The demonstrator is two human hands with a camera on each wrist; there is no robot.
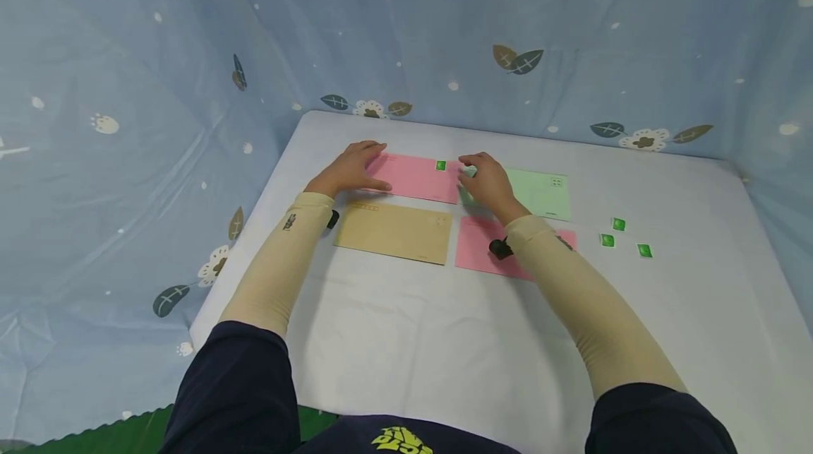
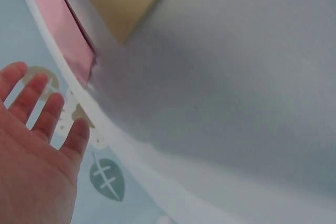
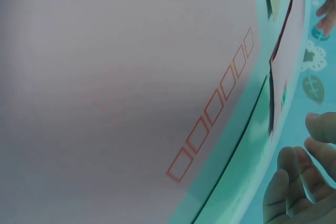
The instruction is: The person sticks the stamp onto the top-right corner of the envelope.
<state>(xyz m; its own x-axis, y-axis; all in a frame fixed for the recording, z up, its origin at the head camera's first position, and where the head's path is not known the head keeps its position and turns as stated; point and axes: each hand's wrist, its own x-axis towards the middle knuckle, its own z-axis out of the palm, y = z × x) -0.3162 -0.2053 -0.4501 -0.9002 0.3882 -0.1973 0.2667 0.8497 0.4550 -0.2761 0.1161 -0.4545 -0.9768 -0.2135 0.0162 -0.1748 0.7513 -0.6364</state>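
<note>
My left hand (image 1: pixel 351 170) is at the left end of the upper pink envelope (image 1: pixel 413 177), thumb and fingers spread. In the left wrist view, its fingers (image 2: pixel 51 111) are apart with nothing between them. A small green stamp (image 1: pixel 441 166) lies at the upper right corner of that envelope. Just right of the stamp is my right hand (image 1: pixel 488 184), over the left end of a light green envelope (image 1: pixel 538 193). Its fingers are loosely bent, and the right wrist view shows no item between thumb and fingers (image 3: pixel 296 182).
A tan envelope (image 1: pixel 394 231) lies below the upper pink one. Another pink envelope (image 1: pixel 485 249) is partly hidden under my right forearm. Three green stamps, one nearest the edge (image 1: pixel 644 251), lie on the white table (image 1: pixel 413 341) at right. Blue patterned cloth (image 1: pixel 432 30) hangs behind.
</note>
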